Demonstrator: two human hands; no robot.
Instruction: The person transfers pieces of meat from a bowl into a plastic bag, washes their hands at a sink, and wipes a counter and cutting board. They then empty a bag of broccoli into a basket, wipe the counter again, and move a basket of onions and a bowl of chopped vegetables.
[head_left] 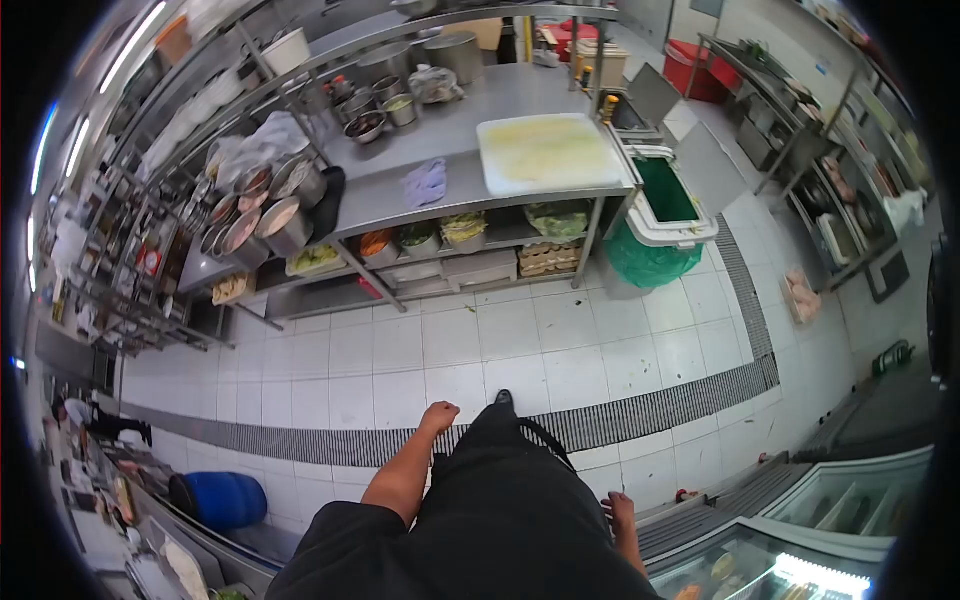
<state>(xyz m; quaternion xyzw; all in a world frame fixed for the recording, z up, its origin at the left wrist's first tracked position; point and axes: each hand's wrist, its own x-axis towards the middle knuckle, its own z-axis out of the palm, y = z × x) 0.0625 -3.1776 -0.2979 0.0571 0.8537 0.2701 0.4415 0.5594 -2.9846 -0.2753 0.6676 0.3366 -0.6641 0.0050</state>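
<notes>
My left hand [439,417] hangs ahead of my body above the tiled floor, its fingers curled in and nothing seen in them. Low at my right side is my right hand [621,511], with its fingers loosely apart and no object visible in it. Neither hand touches anything that I can see. Across the floor stands a steel worktable [375,200], beyond the reach of both hands. On it lie a white cutting board [548,153] with yellowish stains and a crumpled purple cloth [425,183].
A white-rimmed bin [678,236] with a green liner stands beside the table. Metal pots [283,228] crowd the table's left end. Behind me on the right is a glass-topped display case [765,560]. A blue barrel [228,499] lies at left; another person [100,420] is farther off.
</notes>
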